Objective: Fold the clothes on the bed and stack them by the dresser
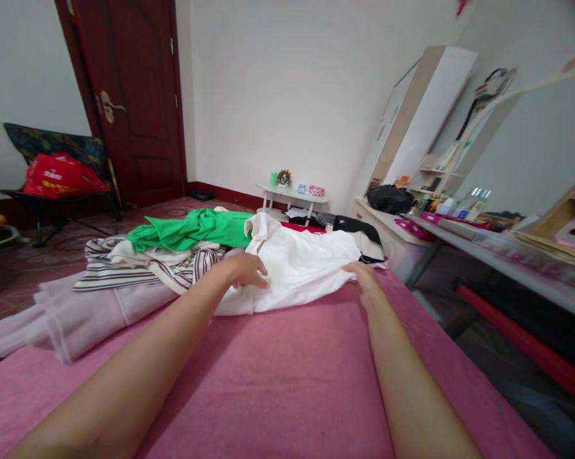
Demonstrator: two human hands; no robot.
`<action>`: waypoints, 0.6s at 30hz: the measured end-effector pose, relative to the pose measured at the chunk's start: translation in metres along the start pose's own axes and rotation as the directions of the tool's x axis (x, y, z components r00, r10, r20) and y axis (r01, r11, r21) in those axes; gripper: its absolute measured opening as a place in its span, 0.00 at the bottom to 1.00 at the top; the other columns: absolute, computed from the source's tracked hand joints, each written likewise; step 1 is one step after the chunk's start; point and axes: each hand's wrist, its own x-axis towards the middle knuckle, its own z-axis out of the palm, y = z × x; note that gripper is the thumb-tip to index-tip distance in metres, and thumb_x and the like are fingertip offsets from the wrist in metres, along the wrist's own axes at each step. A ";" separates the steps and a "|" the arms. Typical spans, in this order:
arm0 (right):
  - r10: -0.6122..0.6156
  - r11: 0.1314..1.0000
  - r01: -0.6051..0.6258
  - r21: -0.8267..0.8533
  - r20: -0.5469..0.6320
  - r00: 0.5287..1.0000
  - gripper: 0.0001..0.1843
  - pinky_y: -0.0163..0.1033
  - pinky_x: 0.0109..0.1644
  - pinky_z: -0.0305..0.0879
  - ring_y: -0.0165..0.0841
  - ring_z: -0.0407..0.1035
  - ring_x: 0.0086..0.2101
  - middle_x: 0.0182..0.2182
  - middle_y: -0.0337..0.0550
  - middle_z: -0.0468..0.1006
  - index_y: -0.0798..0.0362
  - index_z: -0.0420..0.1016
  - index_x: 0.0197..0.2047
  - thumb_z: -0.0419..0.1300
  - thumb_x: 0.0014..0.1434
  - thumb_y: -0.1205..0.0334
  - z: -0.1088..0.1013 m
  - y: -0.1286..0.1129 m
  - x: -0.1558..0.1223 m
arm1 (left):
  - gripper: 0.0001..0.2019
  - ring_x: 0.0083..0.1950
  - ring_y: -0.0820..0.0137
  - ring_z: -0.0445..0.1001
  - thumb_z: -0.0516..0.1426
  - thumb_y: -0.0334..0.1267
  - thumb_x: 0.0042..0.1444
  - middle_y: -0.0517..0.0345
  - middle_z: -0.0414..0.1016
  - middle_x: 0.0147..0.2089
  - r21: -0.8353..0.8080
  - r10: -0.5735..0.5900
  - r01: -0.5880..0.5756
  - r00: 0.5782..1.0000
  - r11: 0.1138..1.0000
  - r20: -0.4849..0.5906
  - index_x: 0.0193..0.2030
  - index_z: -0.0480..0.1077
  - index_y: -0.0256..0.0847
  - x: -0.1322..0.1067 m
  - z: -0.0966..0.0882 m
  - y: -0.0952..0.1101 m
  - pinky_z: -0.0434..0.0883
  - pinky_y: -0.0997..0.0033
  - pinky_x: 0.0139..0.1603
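white garment (306, 261): spread on pink bed (287, 382), mid-scene | right hand (365, 282): pinching its right near edge | left hand (247, 270): at left part, grip unclear | risk: uneven pull could skew it or drag adjoining green garment (201, 229)

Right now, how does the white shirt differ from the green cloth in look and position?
The white shirt is mostly spread out; the green cloth lies bunched up. The left hand and right hand are at the white shirt, while the green cloth lies away from them, on a heap with striped clothing. Both look plain, without pattern.
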 end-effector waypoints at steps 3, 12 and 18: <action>0.085 0.942 -0.004 0.336 -0.229 0.970 0.07 0.31 0.25 0.67 0.28 0.68 0.24 0.23 0.35 0.73 0.52 0.68 0.32 0.57 0.45 0.64 -0.006 -0.002 0.009 | 0.40 0.44 0.56 0.75 0.63 0.54 0.38 0.41 0.63 0.62 -0.011 0.034 -0.034 0.999 0.999 -0.012 0.61 0.65 0.44 0.003 0.002 -0.003 0.71 0.76 0.23; -0.115 0.861 -0.053 0.506 0.295 0.948 0.24 0.38 0.41 0.73 0.33 0.72 0.43 0.49 0.38 0.75 0.44 0.67 0.47 0.66 0.46 0.65 0.012 0.022 -0.014 | 0.19 0.33 0.64 0.74 0.64 0.49 0.39 0.50 0.78 0.36 0.250 0.154 -0.143 0.988 0.958 -0.026 0.36 0.78 0.38 0.012 0.014 -0.001 0.66 0.75 0.26; -0.045 0.899 -0.085 0.431 0.283 0.958 0.34 0.42 0.41 0.74 0.36 0.73 0.41 0.46 0.40 0.76 0.46 0.66 0.49 0.66 0.38 0.76 0.011 0.045 -0.009 | 0.23 0.36 0.65 0.74 0.63 0.31 0.34 0.54 0.78 0.41 0.360 0.174 -0.188 0.982 0.914 0.071 0.43 0.77 0.43 0.007 0.008 0.002 0.67 0.76 0.31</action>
